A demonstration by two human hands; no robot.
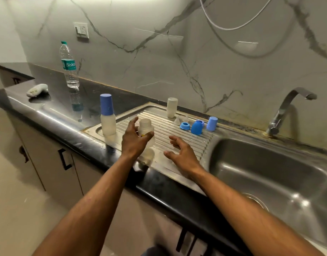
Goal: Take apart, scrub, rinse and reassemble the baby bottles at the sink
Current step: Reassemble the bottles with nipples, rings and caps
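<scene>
Your right hand point(179, 154) hovers spread and empty while your left hand point(134, 140) alone grips the wet bottle body point(146, 133), which could slip onto the drainboard point(177, 130).

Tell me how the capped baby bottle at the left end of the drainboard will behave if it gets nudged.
The capped bottle stands tall and narrow, so it would probably tip rather than slide. It looks empty, so likely light. The drainboard under it appears wet, so the plastic may be slippery in a grip.
</scene>
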